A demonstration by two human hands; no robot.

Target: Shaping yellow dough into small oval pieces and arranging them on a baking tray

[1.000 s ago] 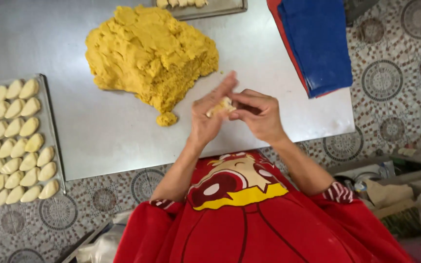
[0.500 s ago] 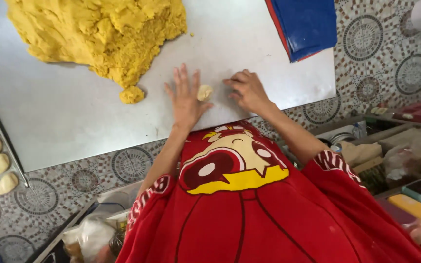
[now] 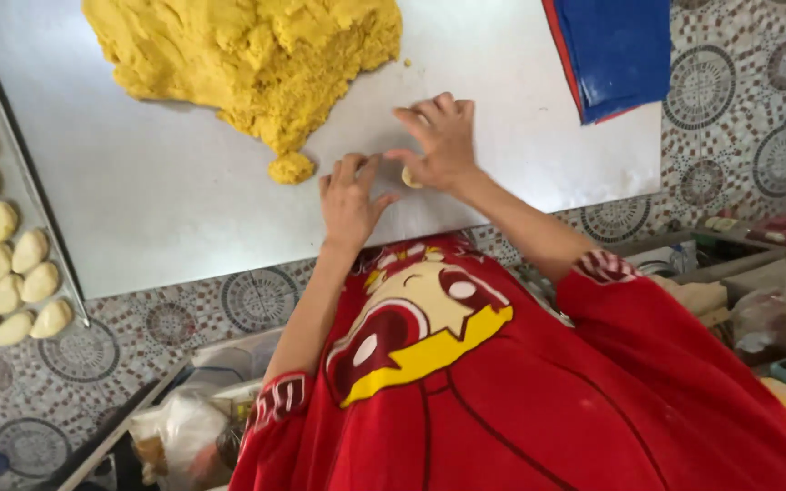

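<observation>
My right hand (image 3: pixel 443 141) is cupped on the grey metal sheet (image 3: pixel 166 209), its thumb side pressed on a small pale dough piece (image 3: pixel 408 178). My left hand (image 3: pixel 347 195) lies flat on the sheet just left of that piece, fingers apart and holding nothing. A big heap of yellow crumbly dough (image 3: pixel 247 55) sits beyond both hands. A small lump of it (image 3: pixel 291 167) lies close to my left fingertips.
A metal tray (image 3: pixel 25 191) at the left holds several pale shaped dough pieces (image 3: pixel 11 264). A blue and red folded sheet (image 3: pixel 616 50) lies at the far right. The patterned tiled floor (image 3: pixel 256 295) surrounds the sheet. Bags and boxes (image 3: pixel 757 300) sit at the lower right.
A second ago both hands held the small dough piece between them above the sheet. It now lies on the sheet under my right hand, and my left hand rests flat beside it.
</observation>
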